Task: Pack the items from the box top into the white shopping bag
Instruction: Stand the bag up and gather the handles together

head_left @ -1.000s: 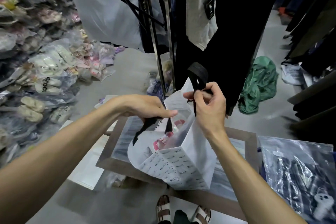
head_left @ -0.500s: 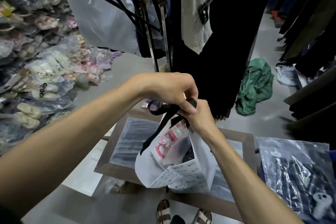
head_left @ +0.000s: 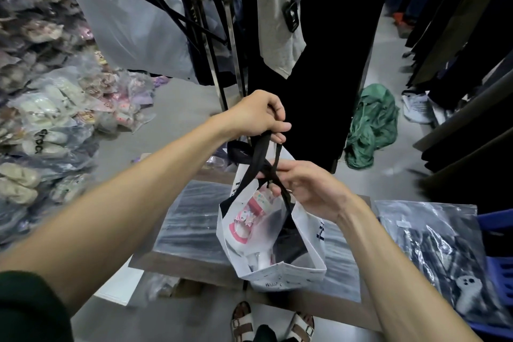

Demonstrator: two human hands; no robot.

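Observation:
The white shopping bag [head_left: 313, 236] hangs open over the box top [head_left: 191, 265]. My left hand [head_left: 256, 115] is shut on its black handles [head_left: 262, 155] and holds them up from above. Just below, my right hand [head_left: 311, 189] pinches the same straps where they cross. Inside the bag lie a pink-and-white packaged item [head_left: 247, 216] and something dark. A clear plastic packet [head_left: 194, 219] of dark fabric lies flat on the box top, left of the bag.
A clothes rack with black garments [head_left: 313, 64] hangs straight ahead. Bagged slippers [head_left: 50, 119] pile up on the left. A green cloth [head_left: 372, 125] lies on the floor. A plastic-wrapped garment [head_left: 438, 253] rests on a blue crate [head_left: 499, 266] at right. My sandalled feet [head_left: 273, 325] stand below the box.
My left hand gathered both black handles and lifted them higher. My right hand slid down the straps to where they cross. The bag now hangs more upright.

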